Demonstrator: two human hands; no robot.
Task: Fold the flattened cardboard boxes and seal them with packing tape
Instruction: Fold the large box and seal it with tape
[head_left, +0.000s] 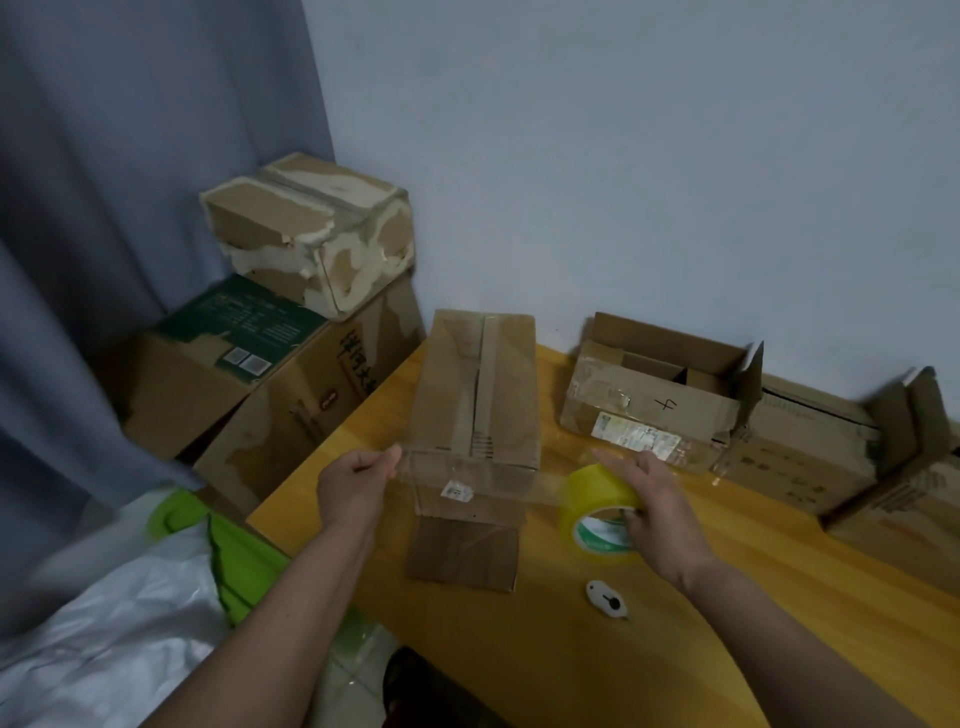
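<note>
A folded brown cardboard box (480, 395) stands on the wooden table (519, 639), long side running away from me, one near flap lying flat on the table. A clear strip of tape (467, 475) stretches across its near end. My left hand (358, 480) pinches the strip's free end at the box's left. My right hand (652, 501) grips the yellow tape roll (597, 512) at the box's right.
A small white cutter (605, 600) lies on the table near my right forearm. An open box (660, 395) marked "4" and further boxes (810, 452) line the wall at right. Stacked boxes (291, 322) stand left of the table. White and green bags (171, 587) lie at lower left.
</note>
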